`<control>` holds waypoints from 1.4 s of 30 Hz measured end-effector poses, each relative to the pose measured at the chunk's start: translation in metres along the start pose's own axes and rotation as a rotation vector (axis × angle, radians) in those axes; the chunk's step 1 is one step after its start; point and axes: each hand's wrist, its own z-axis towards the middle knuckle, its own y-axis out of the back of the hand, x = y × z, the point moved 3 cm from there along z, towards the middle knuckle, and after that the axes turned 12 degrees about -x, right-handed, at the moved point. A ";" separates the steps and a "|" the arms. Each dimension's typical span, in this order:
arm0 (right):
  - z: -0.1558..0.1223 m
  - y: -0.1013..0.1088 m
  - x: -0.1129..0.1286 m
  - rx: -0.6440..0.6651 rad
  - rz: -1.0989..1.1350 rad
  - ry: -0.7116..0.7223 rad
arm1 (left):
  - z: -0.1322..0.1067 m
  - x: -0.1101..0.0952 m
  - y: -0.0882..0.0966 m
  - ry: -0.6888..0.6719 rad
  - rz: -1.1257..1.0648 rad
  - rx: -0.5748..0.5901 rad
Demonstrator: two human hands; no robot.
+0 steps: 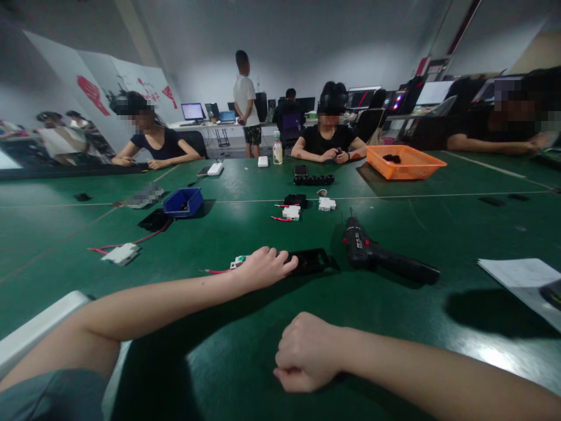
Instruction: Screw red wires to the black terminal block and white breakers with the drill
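Observation:
My left hand (268,268) reaches across the green table with its fingers curled over a long black plastic housing (312,261). Part of that housing is hidden under the palm. By the wrist, a white and green switch-like block (238,262) with a red wire pokes out. Closer to me, my right hand (307,354) rests on the table as a closed fist; whatever its fingers might hold is hidden. A black cordless drill (372,251) lies on its side to the right of the housing, its bit pointing away from me.
Further back sit white blocks with red wires (291,212), a blue bin (184,203), a black strip (313,179), a bottle (277,149) and an orange basket (405,162). Another white block (121,254) lies left, papers (521,280) right. People sit across the table.

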 end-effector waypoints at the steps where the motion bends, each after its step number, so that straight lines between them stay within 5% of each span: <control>1: 0.000 0.000 0.000 -0.003 -0.009 -0.001 | -0.001 -0.001 -0.001 0.005 0.012 -0.004; 18: 0.001 0.003 -0.001 0.009 0.059 0.003 | -0.011 0.013 -0.016 0.086 -0.005 -0.065; 24: 0.000 0.002 -0.002 -0.003 0.075 0.005 | -0.020 0.035 -0.027 0.166 0.017 0.044; 34: -0.002 -0.004 -0.001 -0.001 0.027 0.002 | -0.056 0.094 -0.028 0.686 -0.062 0.309; 42: -0.002 -0.005 -0.002 -0.020 0.060 -0.007 | -0.090 0.127 -0.043 1.002 -0.103 0.294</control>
